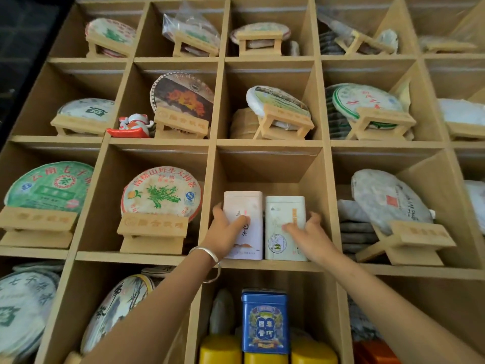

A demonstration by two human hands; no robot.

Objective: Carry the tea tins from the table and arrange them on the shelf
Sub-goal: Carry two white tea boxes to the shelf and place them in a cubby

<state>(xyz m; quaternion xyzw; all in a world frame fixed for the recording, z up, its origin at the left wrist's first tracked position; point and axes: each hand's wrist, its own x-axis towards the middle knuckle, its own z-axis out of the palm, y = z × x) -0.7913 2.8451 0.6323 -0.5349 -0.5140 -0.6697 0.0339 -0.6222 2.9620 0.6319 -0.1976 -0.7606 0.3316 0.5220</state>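
Note:
Two tall tea tins stand upright side by side in the middle cubby of the wooden shelf (265,264). The pale pink tin (246,203) is on the left and the pale green-white tin (284,208) on the right, almost touching. My left hand (227,228) grips the pink tin, thumb across its front and fingers round its left side. My right hand (305,231) holds the green-white tin, with fingers on its front and right edge. A silver bangle sits on my left wrist.
Neighbouring cubbies hold round wrapped tea cakes on wooden stands (153,228). A lucky cat figure (135,124) sits one row up on the left. The cubby below holds a blue tin (265,321) on top of yellow tins (220,349).

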